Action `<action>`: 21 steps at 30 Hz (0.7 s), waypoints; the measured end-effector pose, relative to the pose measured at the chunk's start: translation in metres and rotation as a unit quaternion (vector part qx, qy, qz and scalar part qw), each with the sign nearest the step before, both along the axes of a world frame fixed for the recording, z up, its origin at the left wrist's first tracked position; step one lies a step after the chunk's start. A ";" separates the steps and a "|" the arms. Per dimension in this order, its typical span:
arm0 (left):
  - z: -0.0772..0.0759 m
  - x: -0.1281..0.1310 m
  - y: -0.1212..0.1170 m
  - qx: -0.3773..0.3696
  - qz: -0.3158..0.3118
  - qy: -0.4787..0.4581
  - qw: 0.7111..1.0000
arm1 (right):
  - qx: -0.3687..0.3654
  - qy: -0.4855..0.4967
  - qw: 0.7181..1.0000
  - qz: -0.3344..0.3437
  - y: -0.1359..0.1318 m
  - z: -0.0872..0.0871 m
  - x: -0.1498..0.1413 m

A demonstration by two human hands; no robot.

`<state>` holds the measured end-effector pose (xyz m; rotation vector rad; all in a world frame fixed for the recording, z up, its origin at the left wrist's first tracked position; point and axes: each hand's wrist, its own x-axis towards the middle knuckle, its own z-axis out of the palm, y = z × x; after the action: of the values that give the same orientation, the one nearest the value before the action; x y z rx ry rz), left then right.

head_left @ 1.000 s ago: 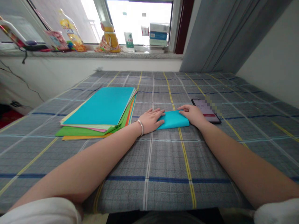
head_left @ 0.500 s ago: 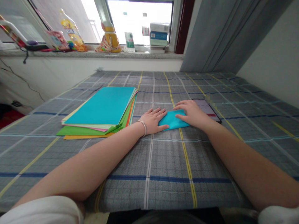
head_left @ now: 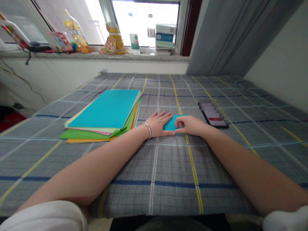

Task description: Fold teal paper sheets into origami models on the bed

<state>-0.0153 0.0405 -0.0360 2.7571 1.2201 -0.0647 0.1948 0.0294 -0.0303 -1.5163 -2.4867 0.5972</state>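
Note:
A small folded piece of blue paper [head_left: 169, 125] lies flat on the checked cloth between my hands. My left hand [head_left: 156, 124], with a silver bangle at the wrist, rests flat on its left part, fingers spread and thumb along the near edge. My right hand [head_left: 190, 124] is on the paper's right part with its fingers curled in. Its thumb points left along the near edge, and its tip meets or nearly meets my left thumb. The right hand covers much of the paper's right end.
Left of my hands lies a stack of coloured paper sheets [head_left: 103, 109], blue on top. A phone [head_left: 215, 119] lies beyond my right wrist. The checked cloth [head_left: 134, 166] covers the whole surface. Bottles and boxes [head_left: 165, 37] line the windowsill [head_left: 141, 57] at the back.
My right hand has shifted left and toward me, from the paper's right end to its near edge, and its fingers have curled. The phone shows more now. My left hand has stayed put.

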 end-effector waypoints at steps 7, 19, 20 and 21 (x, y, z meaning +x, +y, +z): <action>0.008 -0.001 -0.002 -0.023 0.021 0.025 0.999 | -0.007 -0.053 0.998 -0.021 -0.001 0.006 0.006; 0.015 -0.014 -0.005 -0.025 0.034 0.044 0.998 | -0.053 -0.166 0.982 -0.070 -0.010 0.023 0.020; 0.015 -0.016 -0.005 -0.022 0.035 0.043 0.998 | -0.058 -0.169 0.981 -0.077 -0.010 0.024 0.023; 0.016 -0.018 -0.004 -0.020 0.037 0.044 0.998 | -0.062 -0.172 0.980 -0.083 -0.009 0.024 0.025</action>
<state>-0.0335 0.0364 -0.0203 2.6977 1.3267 -0.2045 0.2197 0.0200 -0.0065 -2.0027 -2.5646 0.5058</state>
